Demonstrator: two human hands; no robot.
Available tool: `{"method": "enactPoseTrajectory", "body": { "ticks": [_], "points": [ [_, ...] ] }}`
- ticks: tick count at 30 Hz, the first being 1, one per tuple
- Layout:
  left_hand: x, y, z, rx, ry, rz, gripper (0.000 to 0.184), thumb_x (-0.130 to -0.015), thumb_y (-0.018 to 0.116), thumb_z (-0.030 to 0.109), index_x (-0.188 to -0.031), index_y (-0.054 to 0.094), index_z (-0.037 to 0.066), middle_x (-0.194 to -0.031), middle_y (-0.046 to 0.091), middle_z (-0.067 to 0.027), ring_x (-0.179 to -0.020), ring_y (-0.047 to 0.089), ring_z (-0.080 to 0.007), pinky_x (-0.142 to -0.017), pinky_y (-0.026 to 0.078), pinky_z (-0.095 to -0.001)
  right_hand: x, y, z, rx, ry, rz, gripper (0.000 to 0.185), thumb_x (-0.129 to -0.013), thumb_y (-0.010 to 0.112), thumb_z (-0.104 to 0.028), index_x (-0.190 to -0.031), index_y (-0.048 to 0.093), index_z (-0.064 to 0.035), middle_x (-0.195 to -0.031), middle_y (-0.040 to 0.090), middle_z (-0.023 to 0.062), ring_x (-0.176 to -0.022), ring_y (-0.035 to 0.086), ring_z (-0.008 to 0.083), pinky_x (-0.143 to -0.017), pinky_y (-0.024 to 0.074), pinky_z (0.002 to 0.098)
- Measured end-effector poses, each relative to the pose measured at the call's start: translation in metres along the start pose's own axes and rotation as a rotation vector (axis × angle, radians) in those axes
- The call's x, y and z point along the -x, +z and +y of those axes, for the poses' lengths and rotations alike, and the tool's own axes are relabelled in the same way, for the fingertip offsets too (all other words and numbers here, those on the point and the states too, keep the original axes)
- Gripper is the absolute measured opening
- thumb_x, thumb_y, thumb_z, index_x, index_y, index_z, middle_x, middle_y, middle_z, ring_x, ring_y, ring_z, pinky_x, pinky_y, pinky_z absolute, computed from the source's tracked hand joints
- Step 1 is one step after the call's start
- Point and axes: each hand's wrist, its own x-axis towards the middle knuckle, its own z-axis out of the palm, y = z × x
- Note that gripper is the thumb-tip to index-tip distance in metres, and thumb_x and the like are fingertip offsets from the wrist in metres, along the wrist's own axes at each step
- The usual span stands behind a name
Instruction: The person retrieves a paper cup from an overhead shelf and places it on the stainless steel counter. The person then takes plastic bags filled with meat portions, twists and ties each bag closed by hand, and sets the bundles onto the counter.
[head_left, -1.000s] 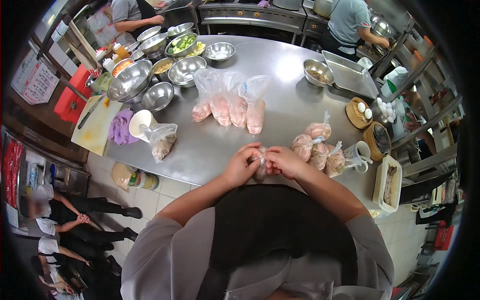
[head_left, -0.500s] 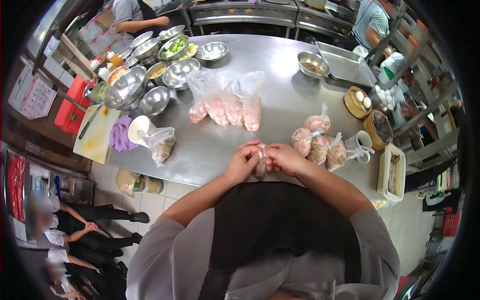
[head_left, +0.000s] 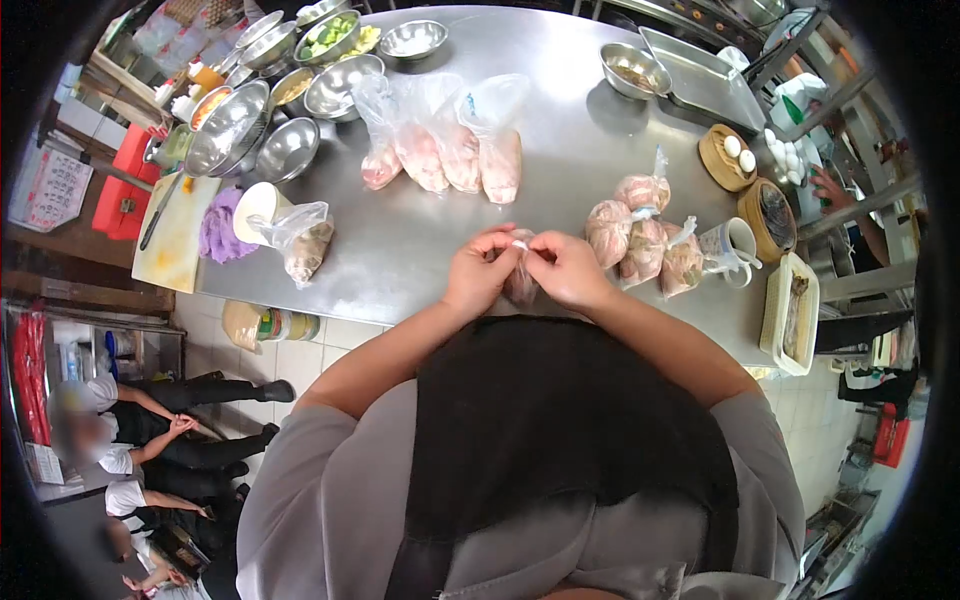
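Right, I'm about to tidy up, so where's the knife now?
In the head view, the knife lies at the left end of the table, on the cutting board, just left of the purple cloth.

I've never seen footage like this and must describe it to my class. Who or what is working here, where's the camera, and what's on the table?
There is no machine: you see a person's bare left hand and right hand. The camera is worn on that person's head, looking forward and down, so their own chest and arms fill the lower middle.

Their fingers pinch the top of a clear plastic bag with pinkish contents.

On the shiny metal table lie four long clear bags of pink meat in a row, four rounded clear bags to the right, and, at left, round metal bowls and a crumpled purple cloth.
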Motion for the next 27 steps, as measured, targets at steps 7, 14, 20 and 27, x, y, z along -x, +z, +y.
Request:
{"method": "enactPoseTrajectory", "body": {
  "ticks": [7,14,20,27],
  "points": [
    [-0.001,-0.015,-0.006,0.017,-0.018,-0.157,0.011,-0.095,0.064,0.007,-0.101,0.073,0.003,-0.144,0.05,-0.0111,-0.123,0.054,-0.0154,-0.1,0.046,-0.0324,0.001,0.0,0.005,0.039,-0.049,-0.035,0.024,-0.082,0.069,-0.03,-0.093,0.069,-0.0082,-0.083,0.071,0.0143,-0.074,0.069,0.0303,-0.071,0.0543,0.0396],
    [-0.002,-0.023,0.006,0.195,-0.258,-0.271,0.015,-0.095,0.065,0.011,-0.103,0.074,0.002,-0.148,0.047,-0.008,-0.128,0.049,-0.0156,-0.106,0.04,-0.0336,0.0,-0.001,0.008,0.019,-0.118,-0.109,0.023,-0.082,0.069,-0.029,-0.089,0.067,-0.0073,-0.08,0.069,0.0154,-0.071,0.067,0.032,-0.068,0.0531,0.0408],
    [-0.002,-0.011,0.021,0.307,-0.476,-0.125,0.035,-0.097,0.062,0.015,-0.123,0.062,-0.009,-0.146,0.051,-0.0106,-0.125,0.054,-0.0186,-0.106,0.042,-0.0324,0.001,-0.013,-0.009,0.327,-0.542,0.006,0.014,-0.085,0.061,-0.019,-0.092,0.066,-0.0076,-0.09,0.066,0.0138,-0.083,0.066,0.0367,-0.073,0.0541,0.0465],
    [-0.005,-0.011,0.02,0.347,-0.559,-0.105,0.051,-0.097,0.061,0.015,-0.137,0.049,-0.013,-0.142,0.054,-0.0132,-0.121,0.058,-0.0195,-0.103,0.046,-0.0344,-0.001,-0.022,-0.012,0.539,-0.611,-0.128,0.018,-0.083,0.06,-0.02,-0.096,0.067,-0.0089,-0.092,0.067,0.0143,-0.085,0.067,0.0368,-0.075,0.0546,0.0488]
  ]
}}
